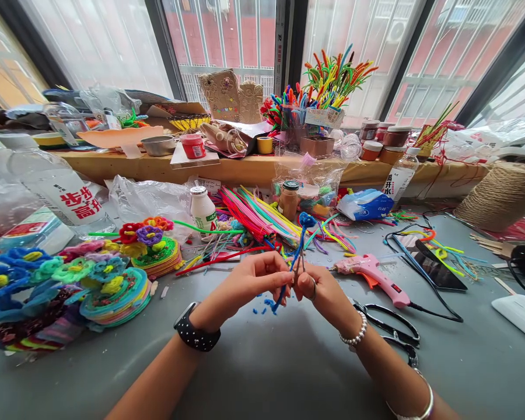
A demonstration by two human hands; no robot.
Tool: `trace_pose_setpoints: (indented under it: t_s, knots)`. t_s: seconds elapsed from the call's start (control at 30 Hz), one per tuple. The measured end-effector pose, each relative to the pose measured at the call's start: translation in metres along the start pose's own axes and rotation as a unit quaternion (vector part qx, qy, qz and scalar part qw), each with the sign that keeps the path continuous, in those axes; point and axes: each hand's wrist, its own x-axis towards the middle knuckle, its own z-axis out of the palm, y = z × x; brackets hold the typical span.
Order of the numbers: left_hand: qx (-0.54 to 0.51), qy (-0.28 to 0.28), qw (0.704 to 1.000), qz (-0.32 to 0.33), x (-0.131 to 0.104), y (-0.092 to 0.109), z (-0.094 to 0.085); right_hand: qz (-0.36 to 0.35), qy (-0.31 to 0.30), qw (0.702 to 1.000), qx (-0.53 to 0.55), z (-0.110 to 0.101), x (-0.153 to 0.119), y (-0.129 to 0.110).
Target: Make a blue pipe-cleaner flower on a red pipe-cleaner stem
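Observation:
My left hand [269, 274] pinches a blue pipe cleaner [307, 221], which stands upright with a coiled knob at its top. Its lower end pokes out below my fingers. In my right hand [321, 286] is a small pair of scissors [302, 263], its thin blades up against the blue stem. The scissor handles are mostly hidden by my fingers. Blue fuzz clippings [270, 303] lie on the grey table [262, 373] under my hands.
A pink glue gun [378, 277] and black-handled scissors [391, 326] lie right of my hands, near a phone [433, 265]. Pipe-cleaner flowers [74, 271] crowd the left. Loose pipe cleaners [256, 216], a white bottle [203, 209] and a brown jar [289, 201] stand ahead.

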Motion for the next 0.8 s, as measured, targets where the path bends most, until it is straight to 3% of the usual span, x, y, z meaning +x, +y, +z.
trace_pose_setpoints:
  t_s: [0.1, 0.33, 0.57, 0.8]
  knots:
    - [-0.007, -0.003, 1.000, 0.002, 0.0002, 0.0001, 0.0003, 0.012, 0.005, 1.000, -0.005, -0.0001, -0.0004, -0.0002]
    - [-0.028, 0.008, 1.000, 0.013, -0.0003, 0.0014, -0.0005, -0.009, -0.043, 0.999, 0.019, 0.0025, -0.0012, -0.0032]
    - [-0.012, -0.007, 1.000, 0.001, 0.0001, -0.0007, -0.0019, -0.023, -0.016, 1.000, 0.004, 0.0015, 0.0003, -0.0006]
    - [-0.001, -0.003, 1.000, -0.006, 0.0004, 0.0006, -0.0024, 0.025, 0.018, 1.000, 0.007, 0.0030, -0.0012, 0.0003]
